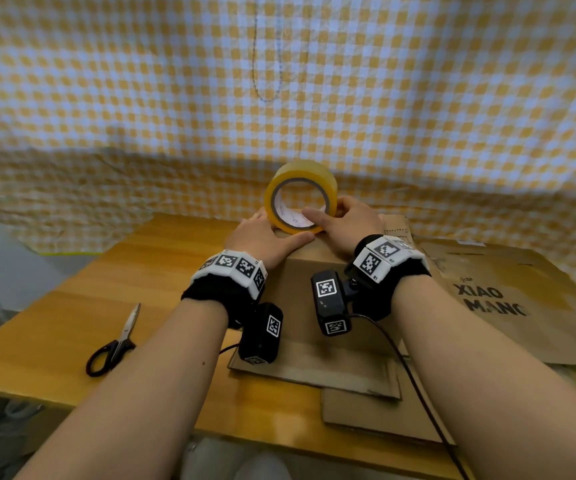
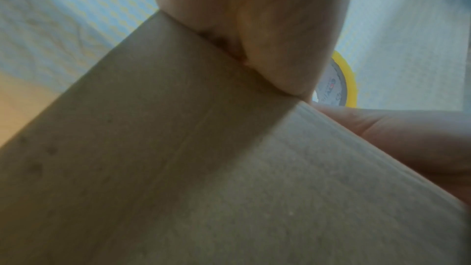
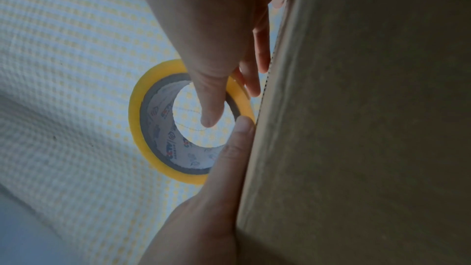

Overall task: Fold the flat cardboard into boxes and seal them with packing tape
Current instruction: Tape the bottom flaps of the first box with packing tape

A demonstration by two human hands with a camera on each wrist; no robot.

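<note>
- Tape roll (image 1: 301, 197) stands on edge atop the folded cardboard box (image 1: 314, 271) on the worktop (image 1: 162, 271).
- Right hand (image 1: 349, 225) grip: thumb through core, fingers around the roll.
- Left hand (image 1: 262, 237) grip: flat, pressing box top beside the roll.
- Scissors (image 1: 115, 344) lie left, well apart.

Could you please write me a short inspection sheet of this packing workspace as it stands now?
Surface: orange-brown wooden table, partly covered by cardboard.
Job's things: folded brown cardboard box; yellow roll of packing tape standing on edge at its far top edge; flat cardboard sheets, one printed, to the right and beneath.
Clutter: black-handled scissors, closed, on the table at left.
Hands: left hand rests flat on the box top beside the roll; right hand grips the roll, thumb through its core.
Cables: black cable running from the wrist camera over the cardboard.
Surroundings: yellow-and-white checked cloth hanging behind.
</note>
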